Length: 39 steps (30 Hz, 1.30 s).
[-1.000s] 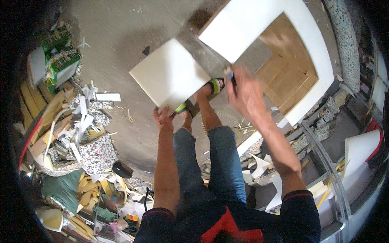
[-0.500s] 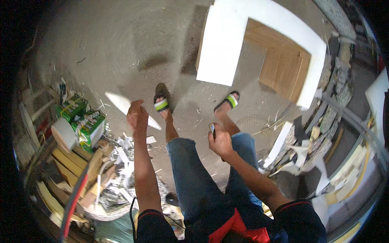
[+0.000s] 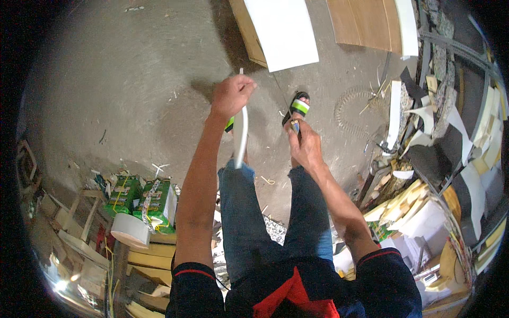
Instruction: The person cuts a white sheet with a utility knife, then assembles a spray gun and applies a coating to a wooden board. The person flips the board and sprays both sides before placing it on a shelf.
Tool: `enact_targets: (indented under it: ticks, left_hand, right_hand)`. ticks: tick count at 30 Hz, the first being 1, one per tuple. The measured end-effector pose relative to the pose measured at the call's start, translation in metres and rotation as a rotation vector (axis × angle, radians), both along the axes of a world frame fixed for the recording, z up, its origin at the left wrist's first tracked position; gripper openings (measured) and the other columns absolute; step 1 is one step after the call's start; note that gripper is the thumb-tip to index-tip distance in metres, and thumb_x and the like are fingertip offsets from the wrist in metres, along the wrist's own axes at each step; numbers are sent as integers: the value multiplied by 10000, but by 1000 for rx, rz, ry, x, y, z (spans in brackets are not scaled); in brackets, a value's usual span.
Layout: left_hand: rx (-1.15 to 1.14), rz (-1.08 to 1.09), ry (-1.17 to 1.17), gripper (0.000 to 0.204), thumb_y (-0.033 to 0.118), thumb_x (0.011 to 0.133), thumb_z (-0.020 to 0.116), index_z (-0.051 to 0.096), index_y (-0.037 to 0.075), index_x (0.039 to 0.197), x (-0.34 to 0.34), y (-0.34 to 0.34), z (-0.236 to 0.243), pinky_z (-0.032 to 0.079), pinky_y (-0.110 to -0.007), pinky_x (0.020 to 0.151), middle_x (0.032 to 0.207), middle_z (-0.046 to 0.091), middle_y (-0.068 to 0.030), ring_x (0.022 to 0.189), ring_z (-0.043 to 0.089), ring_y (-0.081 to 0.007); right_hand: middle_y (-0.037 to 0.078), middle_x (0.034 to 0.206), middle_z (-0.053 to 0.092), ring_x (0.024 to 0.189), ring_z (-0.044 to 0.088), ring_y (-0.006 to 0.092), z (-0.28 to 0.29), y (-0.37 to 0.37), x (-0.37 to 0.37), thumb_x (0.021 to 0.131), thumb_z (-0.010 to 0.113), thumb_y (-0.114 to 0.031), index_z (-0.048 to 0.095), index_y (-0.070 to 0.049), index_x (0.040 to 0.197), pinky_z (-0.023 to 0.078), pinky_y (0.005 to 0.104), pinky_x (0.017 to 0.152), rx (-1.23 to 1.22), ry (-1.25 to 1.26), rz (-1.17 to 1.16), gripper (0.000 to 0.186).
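Note:
My left hand (image 3: 231,95) is closed on a thin white piece (image 3: 241,140), seen nearly edge-on, that hangs above my left leg. My right hand (image 3: 304,143) grips a small tool (image 3: 295,126) with a light tip, probably a blade though its shape is unclear, over my right sandaled foot (image 3: 299,106). Beyond both hands, at the top of the view, stands a wooden box structure (image 3: 363,24) with a white covered face (image 3: 281,34).
Green packs (image 3: 156,204) and a white roll (image 3: 130,230) lie at lower left, among yellow foam pieces (image 3: 151,254). A coiled hose (image 3: 342,116) rests on the concrete floor (image 3: 116,79). Offcuts (image 3: 419,122) and foam strips (image 3: 403,206) pile up along the right.
My left hand has moved up and rightward with the white piece, which has turned from face-on to edge-on. The view has shifted, so the box structure sits higher in the picture.

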<state>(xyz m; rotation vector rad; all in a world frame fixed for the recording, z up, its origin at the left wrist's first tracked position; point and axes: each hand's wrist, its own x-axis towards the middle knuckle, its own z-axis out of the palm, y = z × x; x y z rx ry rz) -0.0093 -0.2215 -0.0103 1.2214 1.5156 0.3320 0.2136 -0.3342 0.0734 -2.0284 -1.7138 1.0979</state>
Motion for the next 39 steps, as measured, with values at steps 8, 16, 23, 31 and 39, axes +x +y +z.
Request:
enact_targets:
  ticks: [8, 16, 23, 31, 39]
  left_hand:
    - [-59, 101, -218, 340, 285, 908, 650, 685, -32, 1026, 27, 19, 9, 533, -334, 740, 869, 723, -147, 802, 690, -199]
    - [-86, 91, -239, 315, 267, 921, 635, 673, -41, 971, 36, 29, 11, 513, -300, 656, 781, 696, -83, 701, 649, -134]
    - [-49, 106, -265, 280, 249, 936, 620, 659, -22, 991, 40, 31, 8, 503, -297, 731, 799, 688, -72, 770, 649, -143]
    - [-9, 157, -322, 190, 160, 891, 656, 674, -29, 910, 40, 31, 3, 498, -287, 616, 720, 679, -61, 657, 622, -116]
    - [-91, 150, -307, 166, 162, 910, 640, 663, -1, 933, 34, 26, -6, 484, -277, 669, 771, 671, -44, 717, 600, -99]
  right_hand:
    - [288, 957, 640, 827, 670, 440, -2, -5, -11, 883, 610, -86, 561, 55, 1151, 531, 477, 678, -76, -36, -59, 307]
    - [292, 902, 626, 786, 660, 438, 1, -3, -17, 888, 602, -89, 562, 56, 1124, 519, 484, 666, -83, -19, -101, 280]
    - [292, 897, 628, 802, 667, 431, -7, 10, -17, 888, 603, -91, 570, 48, 1088, 523, 474, 665, -73, -42, -82, 246]
    - [245, 802, 652, 670, 675, 332, 6, -3, -18, 903, 588, -95, 599, 63, 1053, 507, 416, 573, -23, -45, -96, 218]
    - [284, 816, 633, 735, 662, 436, -10, 53, -40, 904, 575, -91, 588, 72, 1028, 516, 471, 632, -23, 8, -90, 205]
